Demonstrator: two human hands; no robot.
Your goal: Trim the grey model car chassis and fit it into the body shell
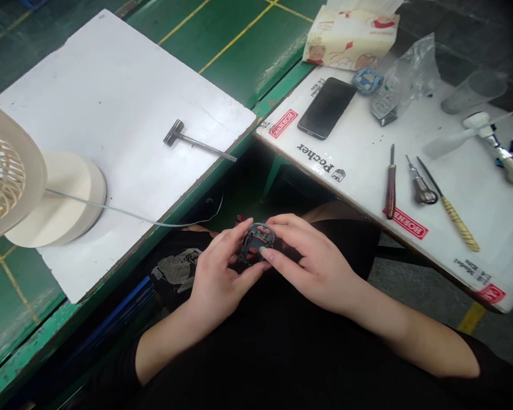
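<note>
Above my lap, a small dark plastic part (256, 242) with a rounded top and cut-outs is pinched between both hands. My left hand (220, 262) grips its left side, fingers behind and thumb along the lower edge. On the other side, my right hand (310, 259) has its thumb across the front face and its fingers at the top right. The back of the part is hidden by my fingers. Its exact kind does not show.
To the left, a white board (154, 85) carries a small hammer (200, 147) and a fan (64, 193) with a trailing cable. On the right table lie a phone (327, 108), a wooden-handled tool (391, 185), an awl (422, 188), a file (451, 210) and a plastic bag (406, 80).
</note>
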